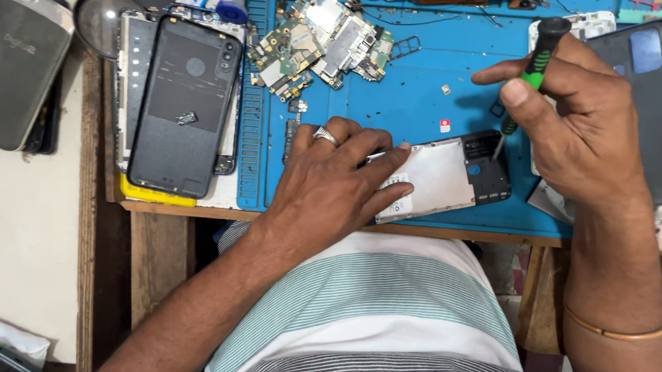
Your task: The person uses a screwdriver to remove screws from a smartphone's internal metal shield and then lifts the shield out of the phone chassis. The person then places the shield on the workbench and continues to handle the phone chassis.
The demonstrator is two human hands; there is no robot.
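Striped shirt (369, 314) sits closest; left hand (331, 182) lies flat, fingers spread, pressing down the opened phone (441, 178) on the blue mat (417, 96); right hand (580, 128) pinches a green-black screwdriver (528, 82), tip at the phone's top right corner; circuit boards (322, 41) further back; dark back cover (184, 103) off left on the surface.

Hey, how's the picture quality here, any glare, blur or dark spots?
Head view: even, soft light and mostly sharp; the opened phone under the left hand shows a mild sheen, the right hand with its screwdriver is slightly soft, and the lower corners fall into shadow.
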